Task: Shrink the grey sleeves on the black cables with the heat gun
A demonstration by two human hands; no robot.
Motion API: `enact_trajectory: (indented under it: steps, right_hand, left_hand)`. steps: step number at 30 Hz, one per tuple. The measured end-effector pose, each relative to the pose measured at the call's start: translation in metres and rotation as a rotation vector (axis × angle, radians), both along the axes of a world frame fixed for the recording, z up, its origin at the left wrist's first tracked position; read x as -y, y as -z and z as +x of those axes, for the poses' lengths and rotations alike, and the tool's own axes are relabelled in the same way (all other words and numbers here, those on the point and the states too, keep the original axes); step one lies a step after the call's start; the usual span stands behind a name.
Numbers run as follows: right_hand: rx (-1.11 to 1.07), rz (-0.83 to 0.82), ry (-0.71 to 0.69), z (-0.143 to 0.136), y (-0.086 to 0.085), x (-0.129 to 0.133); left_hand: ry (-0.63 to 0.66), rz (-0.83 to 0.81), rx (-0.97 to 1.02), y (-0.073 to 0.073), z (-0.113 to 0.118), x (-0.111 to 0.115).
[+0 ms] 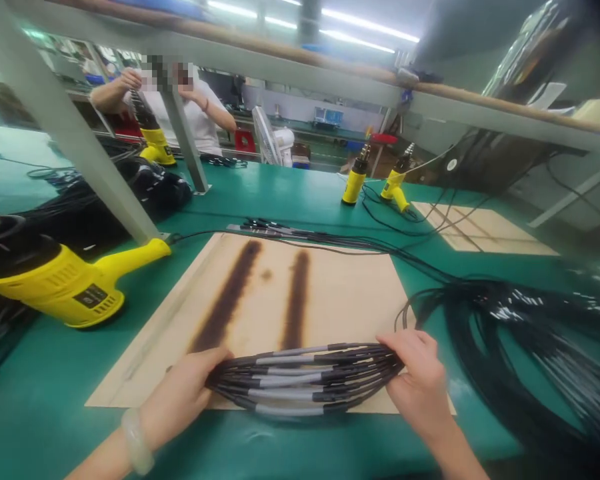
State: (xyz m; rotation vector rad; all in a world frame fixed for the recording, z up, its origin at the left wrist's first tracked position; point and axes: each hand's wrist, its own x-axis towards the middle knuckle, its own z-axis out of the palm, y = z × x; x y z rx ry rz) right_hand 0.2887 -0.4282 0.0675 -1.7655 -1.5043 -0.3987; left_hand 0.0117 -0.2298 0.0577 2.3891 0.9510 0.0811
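A bundle of black cables [300,377] with grey and black sleeves along its middle stretches between my two hands, over the front edge of a scorched wooden board [355,293]. My left hand [195,380] is closed around the bundle's left end. At its right end, my right hand [415,370] grips the gathered cables between thumb and fingers. Between the hands the cables fan out side by side. Two dark burn stripes mark the board behind them.
A yellow heat gun [75,280] stands at left, with two more, a heat gun [354,181] and another heat gun [396,183], farther back. Black cables [485,333] pile at right. A metal post [80,133] rises at left. Across the bench a person [200,127] works.
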Motion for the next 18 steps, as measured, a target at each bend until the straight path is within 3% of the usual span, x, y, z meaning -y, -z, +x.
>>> enact_trajectory:
  steps: [18]
  right_hand:
    - [-0.048,0.007,0.028,0.001,-0.013,0.02]
  left_hand:
    - [0.07,-0.095,-0.143,-0.005,0.021,0.001]
